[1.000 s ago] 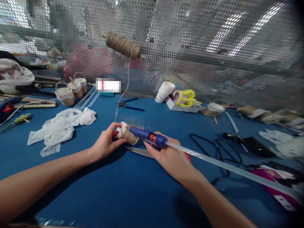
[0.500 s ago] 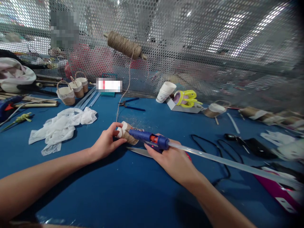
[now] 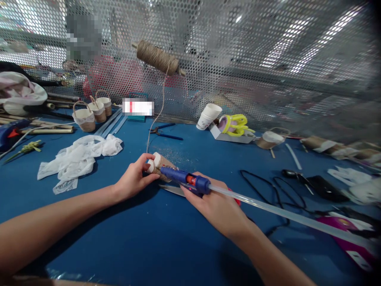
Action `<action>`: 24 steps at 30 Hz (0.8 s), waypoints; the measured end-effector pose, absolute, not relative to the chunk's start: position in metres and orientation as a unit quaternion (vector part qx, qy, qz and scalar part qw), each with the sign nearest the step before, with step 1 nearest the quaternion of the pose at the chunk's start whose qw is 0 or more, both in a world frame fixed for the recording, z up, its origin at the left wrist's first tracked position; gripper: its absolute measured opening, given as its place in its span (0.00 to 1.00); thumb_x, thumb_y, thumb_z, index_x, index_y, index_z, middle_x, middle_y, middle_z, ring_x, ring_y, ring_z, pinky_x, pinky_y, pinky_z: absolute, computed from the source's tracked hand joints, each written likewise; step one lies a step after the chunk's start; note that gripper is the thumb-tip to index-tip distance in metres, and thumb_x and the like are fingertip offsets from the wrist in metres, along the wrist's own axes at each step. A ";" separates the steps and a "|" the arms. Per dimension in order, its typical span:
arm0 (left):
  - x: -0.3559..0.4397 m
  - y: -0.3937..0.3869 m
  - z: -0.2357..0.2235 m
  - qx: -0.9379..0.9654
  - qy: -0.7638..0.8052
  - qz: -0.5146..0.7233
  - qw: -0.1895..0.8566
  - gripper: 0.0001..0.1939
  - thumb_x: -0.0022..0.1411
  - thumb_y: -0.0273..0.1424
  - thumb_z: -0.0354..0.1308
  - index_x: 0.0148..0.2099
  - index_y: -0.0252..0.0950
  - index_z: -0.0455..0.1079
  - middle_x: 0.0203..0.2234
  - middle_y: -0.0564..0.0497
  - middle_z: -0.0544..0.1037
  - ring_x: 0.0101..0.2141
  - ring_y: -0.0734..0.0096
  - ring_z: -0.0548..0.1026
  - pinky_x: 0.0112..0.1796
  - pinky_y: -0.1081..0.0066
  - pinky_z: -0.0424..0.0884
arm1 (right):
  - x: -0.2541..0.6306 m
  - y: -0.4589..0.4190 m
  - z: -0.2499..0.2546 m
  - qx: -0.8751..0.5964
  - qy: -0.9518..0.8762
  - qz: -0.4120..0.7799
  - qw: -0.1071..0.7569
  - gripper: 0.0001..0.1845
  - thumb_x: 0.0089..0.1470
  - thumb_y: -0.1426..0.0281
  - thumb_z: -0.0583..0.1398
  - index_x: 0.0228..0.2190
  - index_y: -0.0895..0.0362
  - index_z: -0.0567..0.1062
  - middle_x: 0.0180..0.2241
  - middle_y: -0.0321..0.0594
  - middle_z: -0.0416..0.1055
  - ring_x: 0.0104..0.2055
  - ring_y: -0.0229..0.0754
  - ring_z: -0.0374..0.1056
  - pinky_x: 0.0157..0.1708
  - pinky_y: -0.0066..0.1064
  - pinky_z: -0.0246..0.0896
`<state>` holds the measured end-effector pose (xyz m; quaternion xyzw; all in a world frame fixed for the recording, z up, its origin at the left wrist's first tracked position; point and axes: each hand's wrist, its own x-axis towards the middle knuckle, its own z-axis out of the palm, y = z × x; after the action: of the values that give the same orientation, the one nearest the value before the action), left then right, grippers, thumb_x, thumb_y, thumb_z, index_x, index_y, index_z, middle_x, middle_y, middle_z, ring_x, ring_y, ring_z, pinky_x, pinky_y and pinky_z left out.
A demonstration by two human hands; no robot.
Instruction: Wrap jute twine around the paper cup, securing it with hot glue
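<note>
My left hand (image 3: 133, 179) grips a small white paper cup partly wrapped in brown twine (image 3: 157, 163), lying on its side on the blue table (image 3: 166, 242). My right hand (image 3: 216, 202) holds a blue glue gun (image 3: 186, 178) whose nozzle touches the cup's twine wrap. A long clear glue stick (image 3: 282, 215) runs back from the gun to the right. A strand of twine (image 3: 159, 115) rises from the cup to a twine spool (image 3: 157, 59) hung on the mesh wall.
Crumpled white plastic (image 3: 79, 155) lies left. Three finished twine baskets (image 3: 89, 113) and another glue gun (image 3: 10, 131) stand further left. Pliers (image 3: 163, 131), stacked paper cups (image 3: 208, 116), yellow scissors (image 3: 235, 124), black cables (image 3: 268, 188) and scissors under my right hand (image 3: 172, 190) are around. A person sits behind the mesh.
The glue gun's nozzle has slid slightly left along the cup. Both hands otherwise keep their places; my view has shifted a little.
</note>
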<state>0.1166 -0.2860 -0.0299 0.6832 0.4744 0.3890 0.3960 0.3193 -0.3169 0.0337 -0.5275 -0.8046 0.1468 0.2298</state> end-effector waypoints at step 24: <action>0.117 -0.285 -0.031 0.681 0.469 0.393 0.402 0.18 0.55 0.32 0.56 0.46 0.35 0.55 0.30 0.49 0.78 0.31 0.67 0.76 0.36 0.67 0.70 | 0.320 -0.317 0.033 -0.529 -0.803 0.123 0.245 0.07 0.50 0.70 0.55 0.21 0.54 0.65 0.19 0.32 0.66 0.20 0.34 0.59 0.20 0.26 0.55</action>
<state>0.1168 -0.2853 -0.0308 0.6811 0.4689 0.3933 0.4020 0.3197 -0.3165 0.0327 -0.5292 -0.8030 0.1230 0.2449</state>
